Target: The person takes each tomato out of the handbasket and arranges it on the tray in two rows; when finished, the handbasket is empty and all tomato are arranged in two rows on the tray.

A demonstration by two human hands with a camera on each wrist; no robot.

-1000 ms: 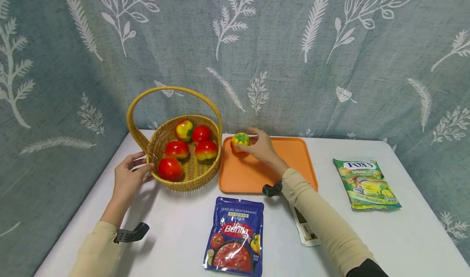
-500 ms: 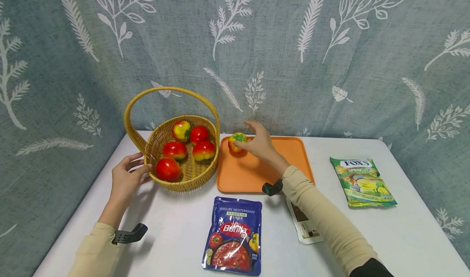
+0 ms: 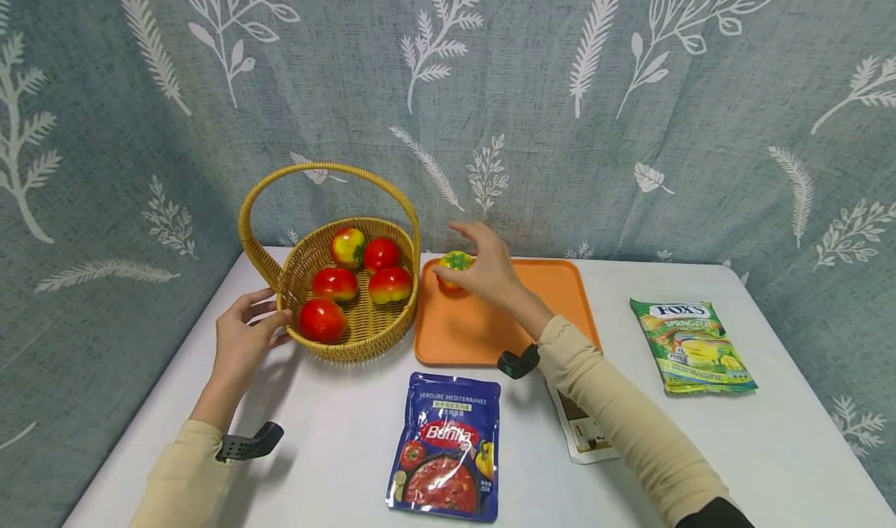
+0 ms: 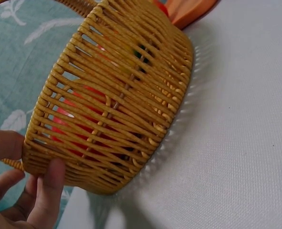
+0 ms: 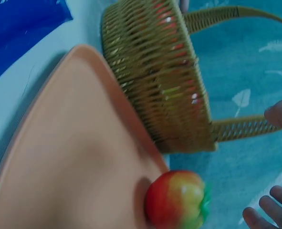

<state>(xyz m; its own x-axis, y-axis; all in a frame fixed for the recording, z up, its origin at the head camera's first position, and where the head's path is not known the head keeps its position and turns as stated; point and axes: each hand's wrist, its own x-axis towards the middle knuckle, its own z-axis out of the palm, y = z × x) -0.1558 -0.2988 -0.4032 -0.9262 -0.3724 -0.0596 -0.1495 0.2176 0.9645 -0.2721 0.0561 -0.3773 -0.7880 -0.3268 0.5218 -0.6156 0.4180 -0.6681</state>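
My left hand (image 3: 241,341) pinches the near left rim of a wicker basket (image 3: 364,351), thumb outside and fingers behind. Inside the basket lie several shiny fruits, such as a red one (image 3: 322,320) and a red-yellow one (image 3: 390,284). On the far left corner of an orange tray (image 3: 483,333) sits a red-and-yellow fruit with a green top (image 5: 175,198). Over it, my right hand (image 3: 488,270) is spread, thumb and fingers apart. In the right wrist view those fingers (image 5: 279,202) stand clear of the fruit.
A blue sauce pouch (image 3: 446,446) lies in front of the tray. To the right is a green candy bag (image 3: 694,347). Partly under my right forearm lies a white and brown packet (image 3: 584,431). The basket's tall handle (image 3: 329,167) rises near the patterned curtain (image 3: 532,108).
My right hand has risen slightly from the fruit, and its fingers have spread. The fruit stays on the tray. My left hand keeps its place on the basket; the head view shifts a little.
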